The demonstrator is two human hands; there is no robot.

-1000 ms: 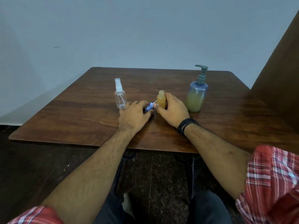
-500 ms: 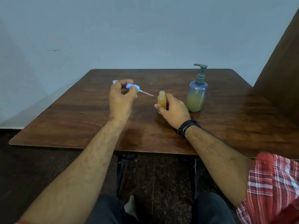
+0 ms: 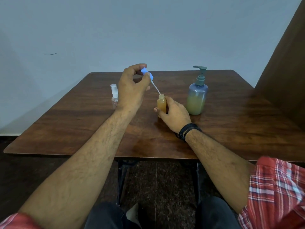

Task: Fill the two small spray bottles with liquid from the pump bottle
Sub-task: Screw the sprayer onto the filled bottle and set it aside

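Note:
A small bottle (image 3: pixel 161 103) filled with amber liquid stands uncapped on the wooden table (image 3: pixel 214 129). My right hand (image 3: pixel 174 114) grips its lower part. My left hand (image 3: pixel 132 86) pinches a blue spray cap (image 3: pixel 147 73), raised and tilted, and its thin white tube points down to just above the bottle's mouth. A second small spray bottle (image 3: pixel 114 95), clear and with its white cap on, stands to the left, partly behind my left hand. The pump bottle (image 3: pixel 197 95), bluish with a grey pump, is about half full of yellow-green liquid and stands right of my right hand.
A dark wooden panel (image 3: pixel 283 63) rises along the table's right side. A pale wall stands behind the table. My knees and the dark floor show below the near table edge.
My left hand lifted the blue spray cap off the table, swung it up and brought its tube over the amber bottle's mouth. My right hand kept its grip on that bottle.

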